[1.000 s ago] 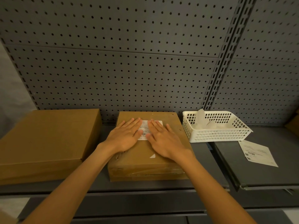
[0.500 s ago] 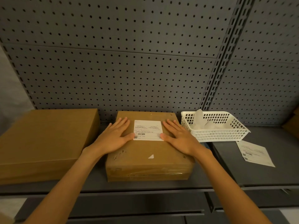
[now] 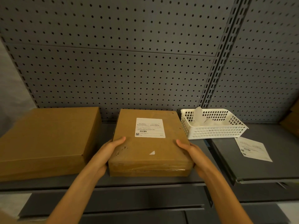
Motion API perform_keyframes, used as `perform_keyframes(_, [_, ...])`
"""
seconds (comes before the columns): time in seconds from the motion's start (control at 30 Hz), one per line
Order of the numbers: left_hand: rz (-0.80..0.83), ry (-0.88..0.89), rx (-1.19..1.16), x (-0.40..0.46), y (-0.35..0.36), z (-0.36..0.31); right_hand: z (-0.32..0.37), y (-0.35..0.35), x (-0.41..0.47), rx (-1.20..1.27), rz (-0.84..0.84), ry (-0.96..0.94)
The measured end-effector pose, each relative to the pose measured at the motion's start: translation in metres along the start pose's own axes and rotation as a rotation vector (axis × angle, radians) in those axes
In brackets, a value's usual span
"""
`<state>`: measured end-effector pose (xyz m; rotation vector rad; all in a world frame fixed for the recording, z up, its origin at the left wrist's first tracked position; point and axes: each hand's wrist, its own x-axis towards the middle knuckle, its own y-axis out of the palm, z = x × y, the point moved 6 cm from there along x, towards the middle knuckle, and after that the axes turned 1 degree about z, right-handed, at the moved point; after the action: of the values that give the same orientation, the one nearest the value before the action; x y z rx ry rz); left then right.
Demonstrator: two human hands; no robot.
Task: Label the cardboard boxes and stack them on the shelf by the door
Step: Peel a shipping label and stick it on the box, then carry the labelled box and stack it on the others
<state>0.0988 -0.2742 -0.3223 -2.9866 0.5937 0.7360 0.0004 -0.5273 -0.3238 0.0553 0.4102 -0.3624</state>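
Both boxes (image 3: pixel 148 152) (image 3: pixel 47 139) are plain brown; the middle one bears a white label (image 3: pixel 150 127) with black print. The basket (image 3: pixel 213 126) is white lattice. The shelf (image 3: pixel 267 168) is dark grey, and the grey pegboard (image 3: pixel 113 62) is dotted with dark holes.

A grey metal shelf (image 3: pixel 103 180) carries a large cardboard box (image 3: pixel 47 136) at 9 o'clock, a labelled cardboard box (image 3: pixel 150 146) at centre, and a white basket (image 3: pixel 212 126) at 2 o'clock. A loose paper label (image 3: pixel 253 149) lies at 3 o'clock, near the basket.
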Motion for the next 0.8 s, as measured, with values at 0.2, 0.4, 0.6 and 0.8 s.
perform_keyframes(0.2, [0.013,0.12,-0.016,-0.01,-0.001,-0.011,0.007,0.003,-0.019,0.037,-0.051,-0.124])
perform_keyframes(0.4, [0.081,0.419,0.014,-0.031,0.017,-0.062,0.042,-0.007,-0.056,0.046,-0.187,-0.404])
perform_keyframes(0.6, [0.187,0.573,0.016,-0.037,0.063,-0.093,0.064,-0.045,-0.097,0.009,-0.338,-0.6])
perform_keyframes(0.8, [0.364,0.62,0.009,-0.053,0.134,-0.101,0.057,-0.102,-0.152,0.019,-0.523,-0.663])
